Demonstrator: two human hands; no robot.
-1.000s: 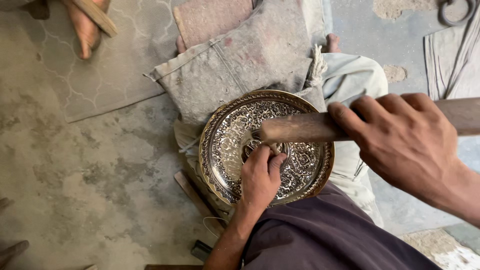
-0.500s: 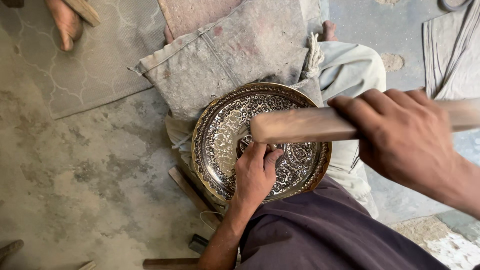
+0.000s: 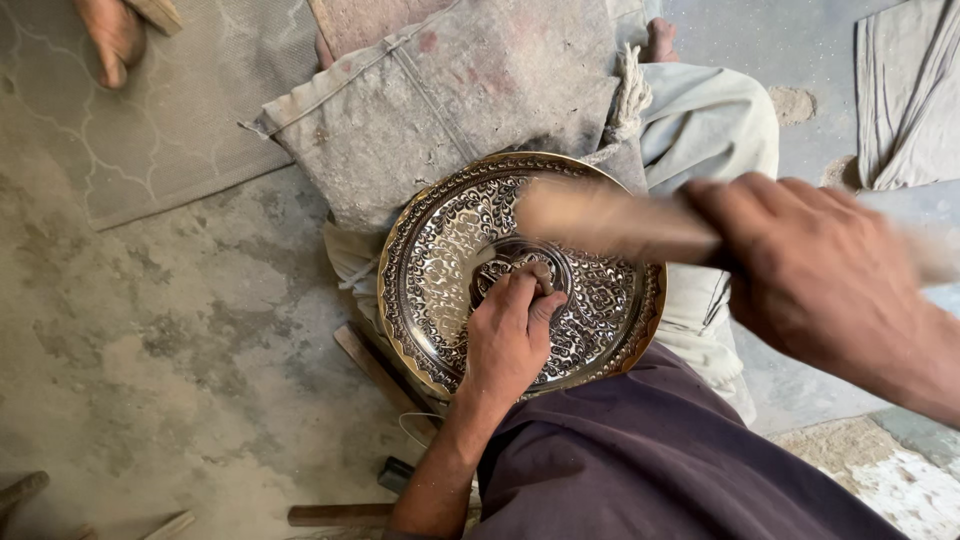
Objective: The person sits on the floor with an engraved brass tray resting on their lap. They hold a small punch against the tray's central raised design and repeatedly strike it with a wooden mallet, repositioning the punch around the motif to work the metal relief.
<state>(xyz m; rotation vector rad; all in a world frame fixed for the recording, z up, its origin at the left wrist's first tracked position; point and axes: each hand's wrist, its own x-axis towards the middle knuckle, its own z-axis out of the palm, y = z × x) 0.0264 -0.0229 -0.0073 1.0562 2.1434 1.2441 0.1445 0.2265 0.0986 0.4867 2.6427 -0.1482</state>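
A round engraved metal plate (image 3: 430,260) with dense floral relief rests on my lap. My left hand (image 3: 510,335) lies on the plate's centre and pinches a small metal punch (image 3: 541,277) upright against the surface. My right hand (image 3: 820,285) grips a wooden mallet (image 3: 600,218) by its handle; the blurred mallet head hangs just above the punch and the upper right part of the plate.
A worn grey padded cloth (image 3: 470,90) lies beyond the plate. Another person's foot (image 3: 110,35) shows at the top left on a patterned mat. Wooden sticks (image 3: 380,375) lie on the dusty concrete floor below the plate. A folded cloth (image 3: 905,90) sits at the top right.
The mallet has swung down and left toward the punch and is now blurred. My left hand stays on the plate's centre. The camera view has shifted slightly.
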